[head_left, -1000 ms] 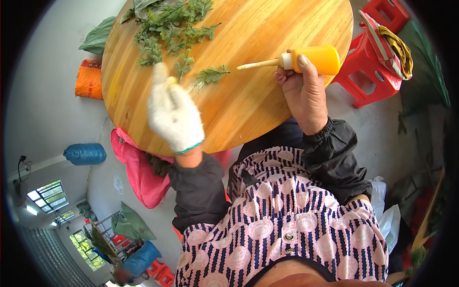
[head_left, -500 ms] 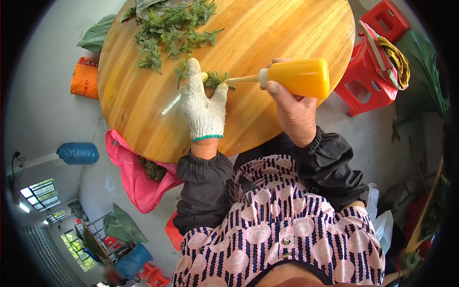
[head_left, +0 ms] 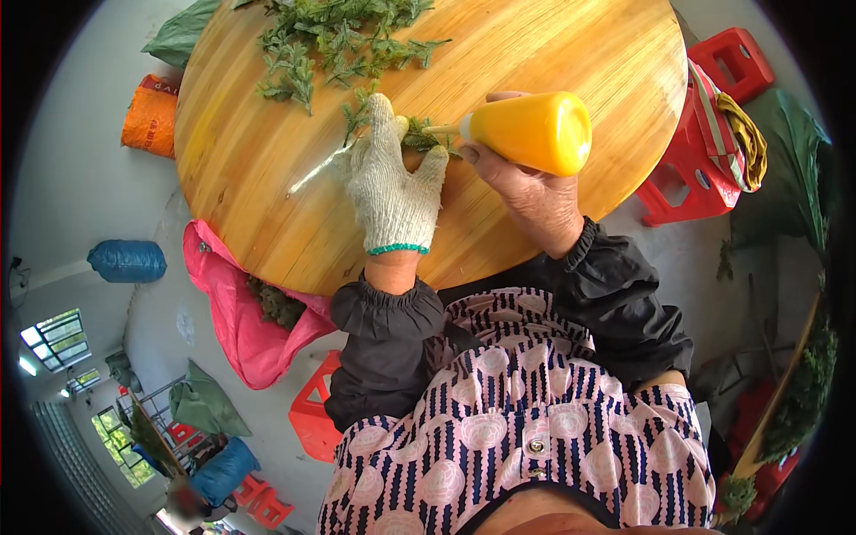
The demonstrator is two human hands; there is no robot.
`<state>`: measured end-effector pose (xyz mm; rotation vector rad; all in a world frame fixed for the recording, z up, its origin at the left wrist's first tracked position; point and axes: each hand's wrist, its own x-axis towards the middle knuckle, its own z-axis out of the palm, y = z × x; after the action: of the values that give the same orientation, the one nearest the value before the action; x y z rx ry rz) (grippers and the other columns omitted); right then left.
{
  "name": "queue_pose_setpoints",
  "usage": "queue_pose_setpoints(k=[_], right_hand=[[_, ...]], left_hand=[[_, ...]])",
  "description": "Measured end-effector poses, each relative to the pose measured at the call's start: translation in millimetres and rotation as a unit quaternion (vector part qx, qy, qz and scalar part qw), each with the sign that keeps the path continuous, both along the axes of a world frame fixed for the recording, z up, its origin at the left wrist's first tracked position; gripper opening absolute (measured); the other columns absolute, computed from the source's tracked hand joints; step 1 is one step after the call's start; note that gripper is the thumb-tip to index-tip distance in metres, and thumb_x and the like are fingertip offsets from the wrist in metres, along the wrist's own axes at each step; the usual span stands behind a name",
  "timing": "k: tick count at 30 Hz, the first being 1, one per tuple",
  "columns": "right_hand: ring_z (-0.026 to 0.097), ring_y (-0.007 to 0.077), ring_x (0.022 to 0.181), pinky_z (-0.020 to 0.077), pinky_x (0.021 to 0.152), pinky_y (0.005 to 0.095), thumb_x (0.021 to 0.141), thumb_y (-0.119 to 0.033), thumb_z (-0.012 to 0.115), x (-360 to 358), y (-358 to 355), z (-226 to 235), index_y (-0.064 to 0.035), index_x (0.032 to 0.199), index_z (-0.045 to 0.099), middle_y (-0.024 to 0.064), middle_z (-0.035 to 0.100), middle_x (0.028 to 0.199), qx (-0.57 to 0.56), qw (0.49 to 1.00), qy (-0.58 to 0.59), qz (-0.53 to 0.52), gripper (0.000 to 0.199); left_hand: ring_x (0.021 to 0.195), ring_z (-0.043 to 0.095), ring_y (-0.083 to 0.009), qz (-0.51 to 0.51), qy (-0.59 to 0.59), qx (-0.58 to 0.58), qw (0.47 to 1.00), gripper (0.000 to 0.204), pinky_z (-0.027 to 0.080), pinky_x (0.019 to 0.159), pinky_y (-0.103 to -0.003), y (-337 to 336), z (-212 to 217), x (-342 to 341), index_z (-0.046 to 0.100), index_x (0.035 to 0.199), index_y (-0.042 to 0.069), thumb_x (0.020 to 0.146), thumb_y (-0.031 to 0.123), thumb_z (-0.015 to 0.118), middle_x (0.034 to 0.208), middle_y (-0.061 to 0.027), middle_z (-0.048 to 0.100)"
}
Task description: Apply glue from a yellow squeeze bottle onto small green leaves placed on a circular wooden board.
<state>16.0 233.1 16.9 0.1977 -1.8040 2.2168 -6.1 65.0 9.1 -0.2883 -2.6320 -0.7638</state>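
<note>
My left hand (head_left: pixel 395 192), in a white knitted glove with a green cuff edge, rests over a small green needle-leaf sprig (head_left: pixel 419 136) on the round wooden table (head_left: pixel 553 45). Its fingertips and thumb are on either side of the sprig, holding it. Bare, my right hand (head_left: pixel 533 198) grips a yellow squeeze bottle (head_left: pixel 535 132) with a white collar and a thin nozzle. The bottle lies tilted sideways, its nozzle pointing left at the sprig beside my gloved fingers. Whether anything comes out of the tip cannot be made out.
A pile of green sprigs (head_left: pixel 343 40) covers the far left of the table. Red plastic stools (head_left: pixel 682 174) with a striped bag (head_left: pixel 718 125) stand at right. A pink sack (head_left: pixel 227 308) hangs at the near left edge, and an orange sack (head_left: pixel 150 118) stands beyond the left side.
The bottle's nozzle has come further left along the sprig, nearer the gloved fingers, and its base now faces me more. My right hand moved left with it. The whole view has shifted slightly.
</note>
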Motion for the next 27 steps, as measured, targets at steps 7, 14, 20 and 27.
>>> queue_pose_setpoints(k=[7, 14, 20, 27], right_hand=[[0.068, 0.0160, 0.104, 0.0568, 0.093, 0.0314, 0.086, 0.004, 0.077, -6, 1, 1, 0.0011, 0.133, 0.055, 0.0068, 0.068, 0.113, -0.018, 0.998, -0.019, 0.048, 0.052], [0.067, 0.0154, 0.105, 0.0559, 0.095, 0.0309, 0.087, 0.003, 0.079, -7, 5, -2, 0.0004, 0.133, 0.055, 0.0067, 0.068, 0.114, -0.038, 0.998, -0.030, 0.039, 0.052], [0.067, 0.0146, 0.103, 0.0561, 0.093, 0.0304, 0.086, 0.004, 0.078, -3, 2, -2, 0.0010, 0.131, 0.056, 0.0063, 0.067, 0.112, 0.001, 0.999, -0.013, 0.031, 0.051], [0.070, 0.0140, 0.086, 0.0572, 0.080, 0.0303, 0.078, -0.008, 0.087, 0, -8, -5, -0.0008, 0.116, 0.065, 0.0036, 0.073, 0.094, 0.008, 0.999, 0.029, -0.043, 0.044]], left_hand=[[0.115, 0.064, -0.0330, 0.000, 0.046, -0.020, 0.999, 0.090, 0.039, 0.108, -0.050, -3, -7, -1, 0.040, 0.153, -0.001, 0.078, 0.018, 0.084, 0.117, -0.0160, 0.073], [0.115, 0.066, -0.0317, -0.011, 0.050, -0.028, 0.998, 0.084, 0.043, 0.103, -0.048, 3, -7, -2, 0.045, 0.150, -0.002, 0.079, 0.020, 0.085, 0.116, -0.0164, 0.074], [0.112, 0.068, -0.0317, 0.020, 0.014, -0.050, 0.998, 0.077, 0.040, 0.104, -0.049, 2, -5, -2, 0.046, 0.150, 0.000, 0.082, 0.016, 0.079, 0.118, -0.0148, 0.074], [0.114, 0.067, -0.0312, 0.024, 0.016, -0.061, 0.998, 0.077, 0.038, 0.106, -0.048, -1, -4, 0, 0.047, 0.150, 0.003, 0.081, 0.015, 0.078, 0.123, -0.0150, 0.072]])
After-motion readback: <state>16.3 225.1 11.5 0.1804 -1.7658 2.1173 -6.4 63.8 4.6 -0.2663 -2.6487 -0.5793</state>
